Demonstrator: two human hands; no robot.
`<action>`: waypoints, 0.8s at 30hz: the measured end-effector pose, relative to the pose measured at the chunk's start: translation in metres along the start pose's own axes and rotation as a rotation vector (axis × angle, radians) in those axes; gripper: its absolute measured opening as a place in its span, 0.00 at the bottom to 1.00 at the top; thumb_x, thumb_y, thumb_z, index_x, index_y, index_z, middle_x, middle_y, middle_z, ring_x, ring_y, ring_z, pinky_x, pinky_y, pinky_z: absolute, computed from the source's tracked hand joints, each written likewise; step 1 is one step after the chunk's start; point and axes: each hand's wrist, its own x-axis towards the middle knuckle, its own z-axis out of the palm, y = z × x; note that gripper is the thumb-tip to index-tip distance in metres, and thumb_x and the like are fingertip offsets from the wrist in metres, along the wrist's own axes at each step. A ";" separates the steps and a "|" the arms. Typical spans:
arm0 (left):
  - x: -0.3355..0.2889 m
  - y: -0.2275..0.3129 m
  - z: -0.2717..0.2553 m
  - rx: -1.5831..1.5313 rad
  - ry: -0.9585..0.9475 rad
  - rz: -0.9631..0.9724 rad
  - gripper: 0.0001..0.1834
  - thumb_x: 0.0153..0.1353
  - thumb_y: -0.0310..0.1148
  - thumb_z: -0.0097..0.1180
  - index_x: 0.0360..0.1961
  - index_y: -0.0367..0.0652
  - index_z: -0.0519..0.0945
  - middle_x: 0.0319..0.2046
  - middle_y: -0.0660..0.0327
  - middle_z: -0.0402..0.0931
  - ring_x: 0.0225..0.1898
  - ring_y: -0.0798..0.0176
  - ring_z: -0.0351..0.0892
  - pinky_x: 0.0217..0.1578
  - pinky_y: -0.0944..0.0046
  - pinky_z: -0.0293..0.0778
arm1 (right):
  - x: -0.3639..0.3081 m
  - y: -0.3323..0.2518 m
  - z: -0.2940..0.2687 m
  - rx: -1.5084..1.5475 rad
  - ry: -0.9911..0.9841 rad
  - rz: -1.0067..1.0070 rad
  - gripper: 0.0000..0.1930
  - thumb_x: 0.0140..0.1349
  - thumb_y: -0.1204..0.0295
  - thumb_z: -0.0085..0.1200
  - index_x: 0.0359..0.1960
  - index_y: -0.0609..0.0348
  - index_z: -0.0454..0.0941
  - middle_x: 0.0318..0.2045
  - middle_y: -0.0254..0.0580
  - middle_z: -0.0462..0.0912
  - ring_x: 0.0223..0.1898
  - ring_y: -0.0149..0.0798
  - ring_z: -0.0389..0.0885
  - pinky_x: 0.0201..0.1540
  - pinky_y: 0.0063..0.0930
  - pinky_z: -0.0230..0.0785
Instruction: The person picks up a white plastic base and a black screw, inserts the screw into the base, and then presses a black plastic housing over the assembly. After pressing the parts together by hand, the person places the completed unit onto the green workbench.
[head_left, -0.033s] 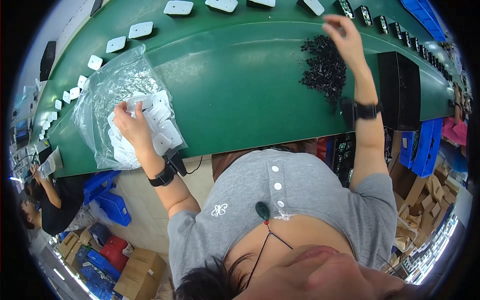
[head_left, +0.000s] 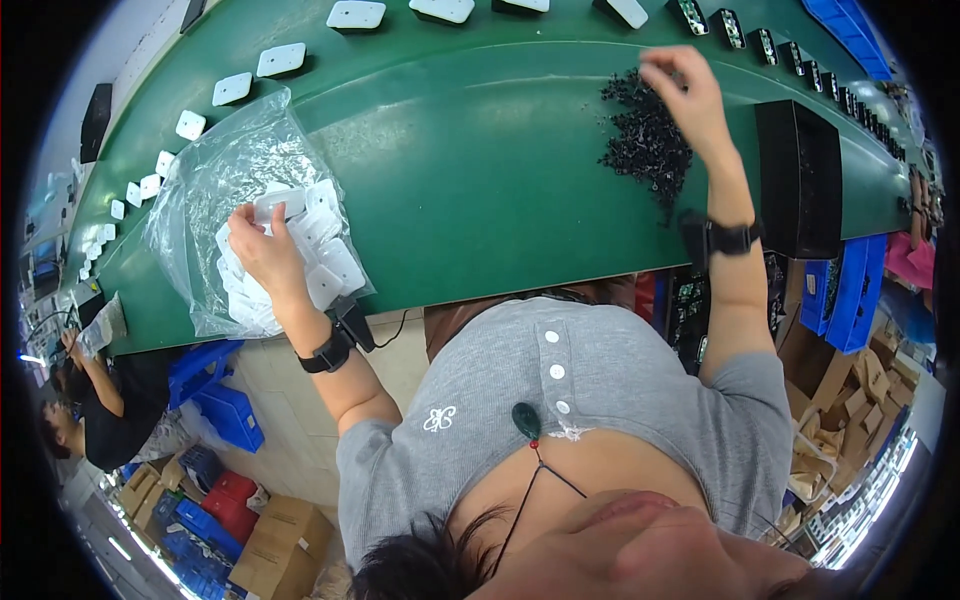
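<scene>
My left hand (head_left: 265, 250) is closed on a white plastic cover (head_left: 280, 203), with the thumb on its near edge. It is above a pile of similar white covers (head_left: 318, 230) lying on and in a clear plastic bag (head_left: 215, 165). Over the far right edge of a heap of small black parts (head_left: 645, 130) is my right hand (head_left: 692, 95). Its thumb and forefinger are drawn together, and anything between them is too small to make out.
White-topped units (head_left: 282, 60) line the far side of the green table (head_left: 460, 180), with open black housings (head_left: 733, 31) holding circuit boards at right. A black box (head_left: 798, 180) stands right of the heap. Another person (head_left: 110, 400) is at far left.
My right hand has moved a little nearer to me, from beside the row of units toward the black heap. My left hand stays in place with the white cover.
</scene>
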 end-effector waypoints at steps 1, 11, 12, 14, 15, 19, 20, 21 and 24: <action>-0.002 0.007 -0.001 -0.060 0.010 -0.058 0.19 0.54 0.30 0.66 0.43 0.36 0.73 0.38 0.53 0.75 0.39 0.52 0.72 0.42 0.57 0.70 | -0.018 -0.017 -0.002 -0.072 -0.044 -0.022 0.10 0.56 0.71 0.63 0.39 0.57 0.82 0.38 0.34 0.79 0.42 0.33 0.77 0.45 0.27 0.68; -0.059 0.137 -0.002 -0.798 -0.420 0.061 0.12 0.60 0.27 0.60 0.45 0.41 0.77 0.35 0.54 0.76 0.30 0.60 0.76 0.31 0.64 0.73 | -0.090 -0.047 0.034 -0.341 0.053 0.010 0.07 0.53 0.69 0.64 0.33 0.54 0.81 0.35 0.34 0.77 0.39 0.42 0.73 0.41 0.34 0.66; -0.067 0.144 0.005 -0.823 -0.423 0.165 0.12 0.59 0.26 0.59 0.45 0.41 0.77 0.36 0.54 0.76 0.30 0.58 0.77 0.31 0.63 0.73 | -0.089 -0.050 0.035 -0.338 0.057 0.005 0.07 0.53 0.69 0.64 0.33 0.54 0.81 0.35 0.34 0.77 0.39 0.42 0.73 0.41 0.34 0.66; -0.078 0.159 0.011 -0.859 -0.496 0.288 0.12 0.59 0.24 0.57 0.45 0.41 0.78 0.37 0.53 0.77 0.31 0.54 0.78 0.32 0.61 0.74 | -0.087 -0.056 0.036 -0.329 0.091 -0.036 0.05 0.54 0.72 0.62 0.32 0.55 0.81 0.35 0.36 0.77 0.38 0.42 0.74 0.40 0.33 0.67; -0.082 0.167 0.010 -0.873 -0.570 0.309 0.11 0.59 0.23 0.57 0.44 0.41 0.78 0.36 0.52 0.77 0.32 0.52 0.78 0.32 0.61 0.74 | -0.087 -0.055 0.037 -0.328 0.092 -0.038 0.05 0.54 0.72 0.62 0.32 0.55 0.81 0.35 0.36 0.77 0.38 0.42 0.74 0.40 0.33 0.67; -0.094 0.184 0.030 -1.002 -0.597 0.388 0.08 0.58 0.21 0.56 0.39 0.40 0.79 0.30 0.53 0.75 0.32 0.50 0.78 0.31 0.59 0.74 | -0.086 -0.063 0.038 0.025 0.123 0.111 0.03 0.59 0.75 0.59 0.34 0.58 0.81 0.33 0.34 0.79 0.34 0.32 0.76 0.38 0.24 0.68; -0.094 0.189 0.030 -1.014 -0.581 0.383 0.07 0.58 0.20 0.56 0.38 0.40 0.80 0.30 0.54 0.75 0.31 0.50 0.78 0.31 0.59 0.74 | -0.086 -0.067 0.039 0.199 0.092 0.262 0.03 0.61 0.76 0.57 0.36 0.59 0.81 0.32 0.33 0.79 0.33 0.28 0.76 0.37 0.21 0.68; -0.093 0.193 0.030 -1.011 -0.579 0.379 0.07 0.58 0.20 0.56 0.38 0.40 0.80 0.30 0.54 0.75 0.31 0.50 0.78 0.31 0.59 0.74 | -0.087 -0.069 0.042 0.202 0.089 0.260 0.03 0.61 0.76 0.57 0.36 0.59 0.81 0.32 0.33 0.79 0.33 0.28 0.76 0.37 0.21 0.68; -0.090 0.206 0.026 -1.013 -0.497 0.366 0.08 0.58 0.20 0.56 0.39 0.41 0.80 0.30 0.54 0.75 0.30 0.51 0.78 0.29 0.59 0.74 | -0.089 -0.076 0.047 0.721 -0.021 0.364 0.05 0.64 0.75 0.55 0.40 0.62 0.79 0.32 0.32 0.79 0.33 0.24 0.74 0.38 0.18 0.66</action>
